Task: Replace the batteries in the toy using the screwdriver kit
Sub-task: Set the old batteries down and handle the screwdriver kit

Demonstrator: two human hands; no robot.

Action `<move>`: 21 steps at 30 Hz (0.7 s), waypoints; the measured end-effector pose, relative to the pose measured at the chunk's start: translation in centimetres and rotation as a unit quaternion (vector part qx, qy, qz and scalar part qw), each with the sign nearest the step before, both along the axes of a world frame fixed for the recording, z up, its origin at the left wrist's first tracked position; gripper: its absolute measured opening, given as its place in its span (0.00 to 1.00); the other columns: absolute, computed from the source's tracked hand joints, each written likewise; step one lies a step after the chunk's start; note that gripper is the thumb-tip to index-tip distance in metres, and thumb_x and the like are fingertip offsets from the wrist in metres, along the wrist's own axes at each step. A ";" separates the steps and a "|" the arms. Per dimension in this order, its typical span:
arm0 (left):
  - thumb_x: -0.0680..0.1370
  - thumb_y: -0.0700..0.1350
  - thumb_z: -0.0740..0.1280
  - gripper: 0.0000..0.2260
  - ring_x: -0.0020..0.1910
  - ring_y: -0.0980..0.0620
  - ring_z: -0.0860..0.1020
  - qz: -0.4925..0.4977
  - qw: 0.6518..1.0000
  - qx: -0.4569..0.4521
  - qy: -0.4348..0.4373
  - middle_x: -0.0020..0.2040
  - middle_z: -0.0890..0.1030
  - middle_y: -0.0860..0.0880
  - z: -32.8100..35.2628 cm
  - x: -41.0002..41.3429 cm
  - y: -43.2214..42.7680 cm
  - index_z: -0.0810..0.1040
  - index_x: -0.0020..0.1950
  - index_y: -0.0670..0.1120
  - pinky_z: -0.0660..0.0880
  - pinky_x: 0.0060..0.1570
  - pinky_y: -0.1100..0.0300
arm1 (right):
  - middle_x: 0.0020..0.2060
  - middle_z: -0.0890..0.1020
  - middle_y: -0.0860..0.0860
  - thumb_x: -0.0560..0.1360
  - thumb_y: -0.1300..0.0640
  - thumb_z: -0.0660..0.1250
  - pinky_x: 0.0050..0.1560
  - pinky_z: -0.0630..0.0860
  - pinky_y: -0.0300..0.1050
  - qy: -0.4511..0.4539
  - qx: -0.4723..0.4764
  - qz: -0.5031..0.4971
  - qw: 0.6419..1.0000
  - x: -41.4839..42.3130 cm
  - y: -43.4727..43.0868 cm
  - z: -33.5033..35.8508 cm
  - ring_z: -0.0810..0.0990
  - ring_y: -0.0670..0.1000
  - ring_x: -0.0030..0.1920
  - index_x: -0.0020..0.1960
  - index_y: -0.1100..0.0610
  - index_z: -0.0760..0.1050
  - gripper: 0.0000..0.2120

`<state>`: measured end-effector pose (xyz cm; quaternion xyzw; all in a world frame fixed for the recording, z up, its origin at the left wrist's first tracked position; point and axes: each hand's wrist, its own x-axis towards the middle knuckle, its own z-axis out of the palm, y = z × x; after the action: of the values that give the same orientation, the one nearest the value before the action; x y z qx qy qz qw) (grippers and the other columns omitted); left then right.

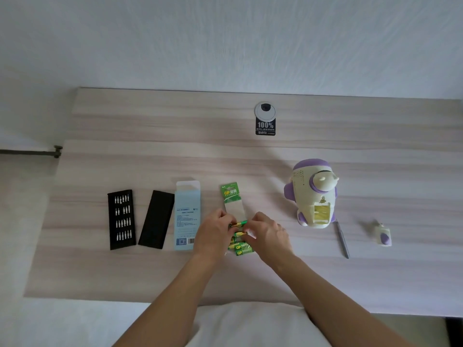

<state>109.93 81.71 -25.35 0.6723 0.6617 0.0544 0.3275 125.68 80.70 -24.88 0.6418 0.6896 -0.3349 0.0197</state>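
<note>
Green batteries point(239, 247) lie mid-desk; our left hand point(213, 234) and right hand point(266, 234) each pinch one end of a cell point(238, 224). We advise pulling it free gently, then carrying it to the toy point(313, 194), whose bay looks open.

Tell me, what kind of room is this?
Probably a home or office desk against a plain white wall. The pale wood-grain desktop has a round cable grommet for wires, and a screwdriver bit tray and toy are laid out for fixing.
</note>
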 end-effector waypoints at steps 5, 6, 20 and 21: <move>0.80 0.47 0.67 0.07 0.50 0.49 0.75 0.006 0.999 -0.032 0.008 0.53 0.75 0.49 -0.1 0.3 0.5 0.79 0.55 0.44 0.75 0.49 0.53 | 0.54 0.73 0.48 0.80 0.47 0.65 0.43 0.78 0.52 -0.013 0.019 0.027 0.999 -0.4 -0.1 -0.1 0.80 0.57 0.47 0.59 0.49 0.77 0.11; 0.80 0.47 0.67 0.07 0.50 0.49 0.75 0.009 0.999 -0.034 0.008 0.53 0.75 0.49 0.1 0.3 0.4 0.79 0.55 0.44 0.75 0.49 0.53 | 0.54 0.72 0.49 0.80 0.48 0.65 0.42 0.78 0.52 -0.015 0.024 0.029 0.999 -0.4 -0.1 -0.1 0.80 0.58 0.46 0.59 0.51 0.76 0.11; 0.78 0.45 0.71 0.04 0.39 0.58 0.77 0.137 0.965 0.039 -0.221 0.40 0.81 0.56 8.7 0.9 -0.4 0.79 0.46 0.54 0.73 0.37 0.68 | 0.43 0.83 0.50 0.77 0.61 0.70 0.34 0.83 0.47 0.350 0.036 -0.262 0.899 6.0 -1.0 8.5 0.84 0.49 0.38 0.52 0.54 0.79 0.05; 0.77 0.45 0.72 0.04 0.39 0.57 0.77 0.145 0.958 0.053 -0.243 0.40 0.81 0.58 9.5 1.4 -0.6 0.79 0.46 0.54 0.73 0.37 0.68 | 0.43 0.84 0.51 0.77 0.62 0.70 0.35 0.83 0.48 0.374 0.037 -0.276 0.884 6.4 -1.3 9.3 0.85 0.51 0.38 0.53 0.54 0.80 0.07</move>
<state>111.36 81.15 -15.82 0.5517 0.6491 0.2979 0.4307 132.06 79.35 -15.61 0.6336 0.4523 -0.5163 -0.3569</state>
